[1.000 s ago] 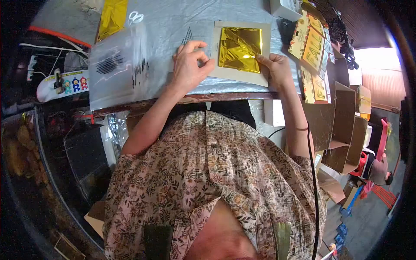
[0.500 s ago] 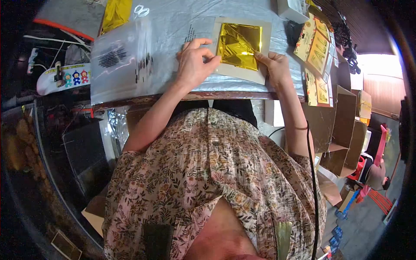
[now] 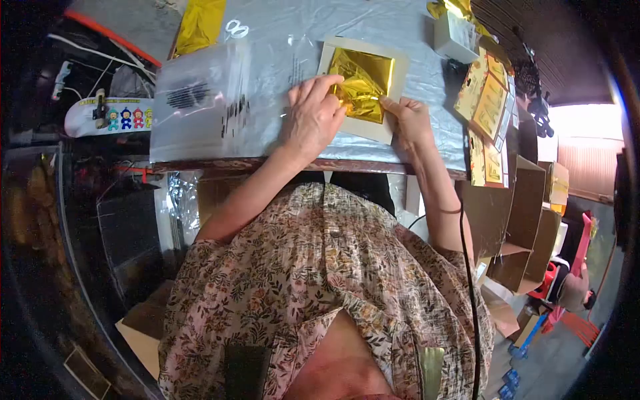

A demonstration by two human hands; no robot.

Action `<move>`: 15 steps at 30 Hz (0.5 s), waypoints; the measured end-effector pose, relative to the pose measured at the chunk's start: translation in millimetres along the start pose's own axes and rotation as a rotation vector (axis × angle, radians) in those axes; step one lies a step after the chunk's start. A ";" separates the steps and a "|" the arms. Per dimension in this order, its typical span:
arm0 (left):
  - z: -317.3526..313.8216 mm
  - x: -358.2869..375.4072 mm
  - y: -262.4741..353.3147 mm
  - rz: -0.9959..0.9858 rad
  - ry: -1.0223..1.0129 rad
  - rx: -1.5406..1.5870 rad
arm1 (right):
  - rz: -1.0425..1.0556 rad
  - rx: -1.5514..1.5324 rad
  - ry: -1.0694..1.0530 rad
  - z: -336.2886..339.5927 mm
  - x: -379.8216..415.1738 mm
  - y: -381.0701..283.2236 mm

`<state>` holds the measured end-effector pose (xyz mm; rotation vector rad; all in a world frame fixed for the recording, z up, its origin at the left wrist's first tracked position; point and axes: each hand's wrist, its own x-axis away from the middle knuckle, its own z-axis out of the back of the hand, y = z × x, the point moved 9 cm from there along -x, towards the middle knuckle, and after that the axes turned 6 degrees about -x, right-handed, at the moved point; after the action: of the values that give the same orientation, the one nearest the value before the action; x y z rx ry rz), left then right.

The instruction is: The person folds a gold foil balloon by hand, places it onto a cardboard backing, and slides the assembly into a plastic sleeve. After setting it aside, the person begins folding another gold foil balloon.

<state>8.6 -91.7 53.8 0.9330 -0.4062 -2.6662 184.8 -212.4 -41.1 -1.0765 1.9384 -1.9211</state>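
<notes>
A shiny gold foil piece lies on a square grey-beige card near the table's front edge. Its surface is creased and puckered in the middle. My left hand is closed at the foil's left edge, its fingertips and thumb pinching the foil there. On the other side, my right hand has its thumb pressed onto the foil's right edge. The remaining right fingers are curled beside the card, and their tips are partly hidden.
Clear plastic bags lie at left, with white-handled scissors and gold foil behind. Printed cards with gold lettering and a white box stand at right. Cardboard boxes and another person are beyond the table.
My left hand has moved right, onto the foil's left edge, and its fingers have closed there. The foil is more puckered. The whole view has shifted slightly.
</notes>
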 end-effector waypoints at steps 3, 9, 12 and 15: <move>9.3 -2.6 -3.5 0.000 0.071 0.016 | 0.046 -0.047 0.105 11.2 -8.2 3.0; 42.3 28.0 -20.0 0.338 0.254 0.507 | 0.115 -0.373 0.043 20.1 4.5 -21.2; -37.7 56.9 -57.7 0.822 0.211 1.349 | 0.130 -0.425 0.011 5.3 27.5 -42.4; -66.8 31.4 -61.1 0.902 0.299 1.934 | 0.121 -0.439 -0.055 -12.8 40.7 -49.1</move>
<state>17.1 -57.9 -35.5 0.9308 -2.5547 -0.6655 164.9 -221.7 20.2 -1.0665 2.3964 -1.4220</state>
